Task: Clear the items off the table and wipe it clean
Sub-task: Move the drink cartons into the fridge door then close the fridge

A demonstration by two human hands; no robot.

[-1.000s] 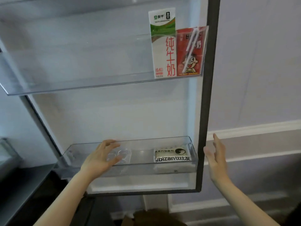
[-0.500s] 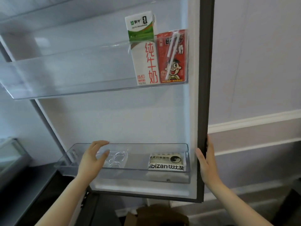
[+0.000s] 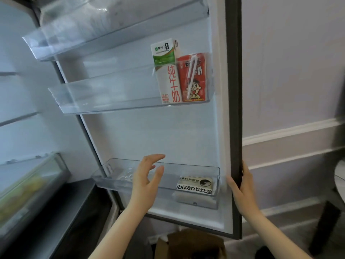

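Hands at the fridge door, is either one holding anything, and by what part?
The right hand grips the fridge door by its outer edge, low down. The left hand holds nothing.

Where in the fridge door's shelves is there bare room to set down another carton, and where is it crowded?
Middle shelf: bare from its left end up to the milk carton; its right end is packed by that and the red drink carton. Bottom shelf: a gap between the clear plastic item and the bread packet, behind the open left hand.
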